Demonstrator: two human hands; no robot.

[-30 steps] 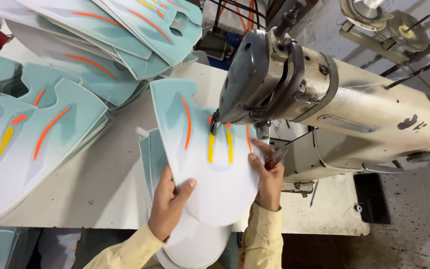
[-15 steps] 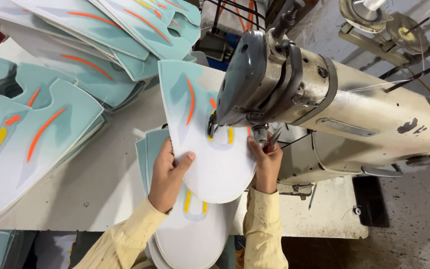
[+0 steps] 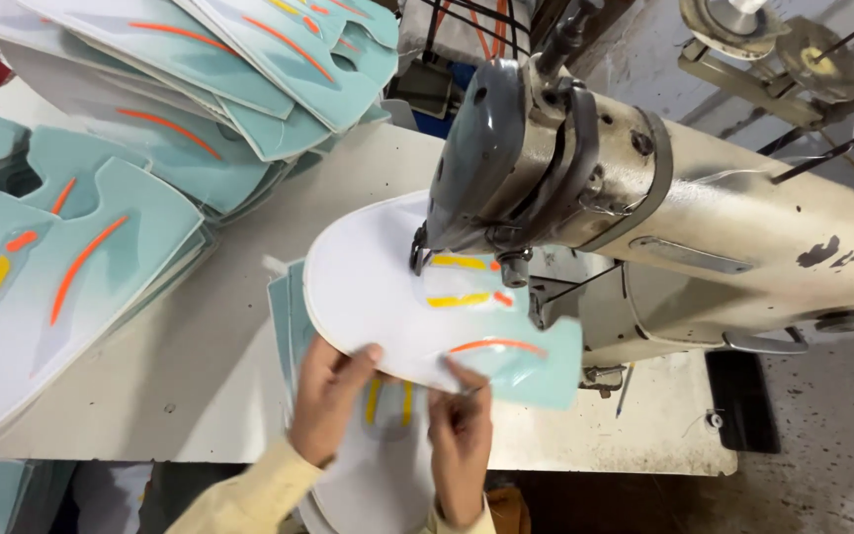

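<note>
A flat shoe-upper panel [image 3: 387, 297], white fading to pale teal with yellow and orange stripes, lies under the head of an industrial sewing machine [image 3: 585, 188]. Its teal end points right, beneath the machine arm. My left hand [image 3: 328, 400] pinches the panel's near edge, thumb on top. My right hand [image 3: 459, 435] grips the same edge a little to the right. Below my hands lies a small stack of similar panels [image 3: 387, 465], partly hidden by them. The needle area is hidden behind the machine head.
Large piles of matching teal panels [image 3: 61, 267] cover the left side and far edge [image 3: 249, 69] of the white worktable [image 3: 210, 326]. The machine body reaches to the right. Thread stands [image 3: 773, 49] sit at the far right, bare concrete floor [image 3: 832, 425] below.
The panel has been turned clockwise under the machine head: its teal striped end, earlier pointing away, now points right. Both hands have shifted to the near white edge.
</note>
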